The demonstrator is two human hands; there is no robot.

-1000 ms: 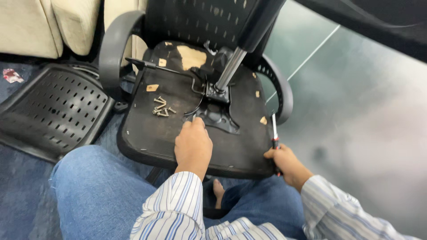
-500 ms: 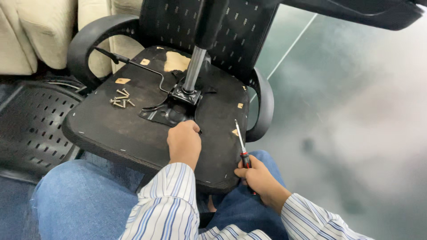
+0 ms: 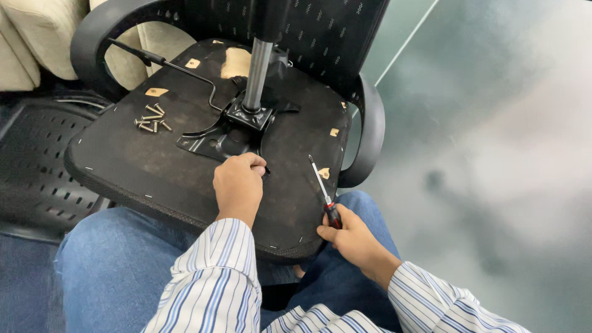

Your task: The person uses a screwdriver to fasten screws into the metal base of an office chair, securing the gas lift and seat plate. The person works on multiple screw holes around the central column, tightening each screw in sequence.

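We see an evenly lit indoor scene, bright enough and free of harsh contrast. Soft daylight seems to come from the upper right, where the smooth grey-green glossy floor (image 3: 493, 154) shows broad, milky reflections and one dark, smeared blotch. The upturned black underside of the office chair seat (image 3: 154, 166) stays matte and dark, yet its dust and scuffs read clearly. The chrome gas-lift column (image 3: 257, 74) carries a thin bright highlight. Shadows are faint and diffuse. Focus holds sharp at centre; the corners soften slightly, with mild wide-angle stretch.
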